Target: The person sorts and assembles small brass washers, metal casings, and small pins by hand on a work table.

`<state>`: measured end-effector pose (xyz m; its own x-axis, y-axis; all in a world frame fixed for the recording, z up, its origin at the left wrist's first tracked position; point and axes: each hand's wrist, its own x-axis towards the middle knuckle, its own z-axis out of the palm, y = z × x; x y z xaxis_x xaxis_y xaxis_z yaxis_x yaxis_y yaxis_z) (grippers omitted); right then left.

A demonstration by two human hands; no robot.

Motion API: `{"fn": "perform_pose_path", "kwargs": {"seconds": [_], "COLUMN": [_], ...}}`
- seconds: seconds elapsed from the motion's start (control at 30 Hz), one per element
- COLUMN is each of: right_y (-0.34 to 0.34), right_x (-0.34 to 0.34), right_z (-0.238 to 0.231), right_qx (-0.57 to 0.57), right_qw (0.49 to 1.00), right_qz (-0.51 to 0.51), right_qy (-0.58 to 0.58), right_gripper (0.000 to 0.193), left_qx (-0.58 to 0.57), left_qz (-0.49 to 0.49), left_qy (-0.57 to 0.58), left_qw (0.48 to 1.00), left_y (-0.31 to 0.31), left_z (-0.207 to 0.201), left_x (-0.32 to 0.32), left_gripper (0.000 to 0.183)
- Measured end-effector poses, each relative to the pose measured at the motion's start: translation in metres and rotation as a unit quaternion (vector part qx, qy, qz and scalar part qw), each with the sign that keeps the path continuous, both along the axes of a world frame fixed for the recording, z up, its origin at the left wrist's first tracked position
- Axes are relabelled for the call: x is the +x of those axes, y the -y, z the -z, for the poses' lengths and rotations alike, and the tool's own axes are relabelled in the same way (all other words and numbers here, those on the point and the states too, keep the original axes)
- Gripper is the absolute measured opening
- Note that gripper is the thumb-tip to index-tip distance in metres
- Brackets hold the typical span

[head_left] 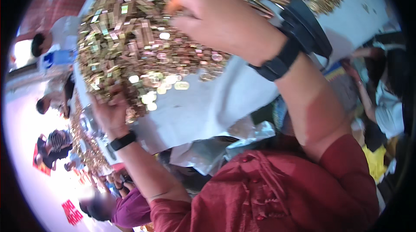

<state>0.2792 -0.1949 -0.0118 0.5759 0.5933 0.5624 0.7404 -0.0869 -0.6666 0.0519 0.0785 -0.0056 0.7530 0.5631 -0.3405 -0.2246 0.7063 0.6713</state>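
A broad heap of small gold-coloured metal pieces, mostly flat strips with rounder, ring-like ones at its near edge, covers much of a pale table cover. At the heap's near left edge, my left hand curls its fingers around several of the pieces; its fingertips are partly hidden among them. Over the far middle of the heap is my right hand, thumb and fingers drawn together. A blurred orange spot shows at its fingertips, and what it grips cannot be made out. Both wrists wear black bands.
A dark, flat-sided object stands behind my right wrist. Crumpled clear plastic hangs at the table's near edge. More gold pieces lie farther left. Several people sit or stand on the left, and another person is close on the right.
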Motion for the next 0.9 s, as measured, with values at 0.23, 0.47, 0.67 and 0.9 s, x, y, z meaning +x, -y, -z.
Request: {"fn": "perform_pose_path", "kwargs": {"seconds": [0.23,0.47,0.67,0.9], "right_y": [-0.017,-0.04,-0.063,-0.095], "right_x": [-0.025,-0.056,-0.094,-0.13], "right_z": [-0.026,-0.037,-0.028,-0.016], "right_qx": [-0.04,-0.084,-0.072,-0.074], "right_qw": [0.989,0.964,0.951,0.929], "right_qz": [-0.056,-0.134,-0.249,-0.243], "right_qy": [-0.134,-0.214,-0.17,-0.268], "right_gripper": [0.022,0.021,0.015,0.013], "left_qx": [-0.084,-0.09,-0.066,0.024], "left_qz": [-0.026,-0.066,-0.05,-0.052], "left_qy": [0.091,0.169,0.182,0.068], "left_qw": [0.992,0.979,0.98,0.996], "left_y": [0.022,0.026,0.047,0.07], "left_z": [-0.003,-0.003,0.0,0.001], "left_x": [-0.007,-0.011,-0.002,-0.003], "left_gripper": [0.042,0.039,0.037,0.038]}}
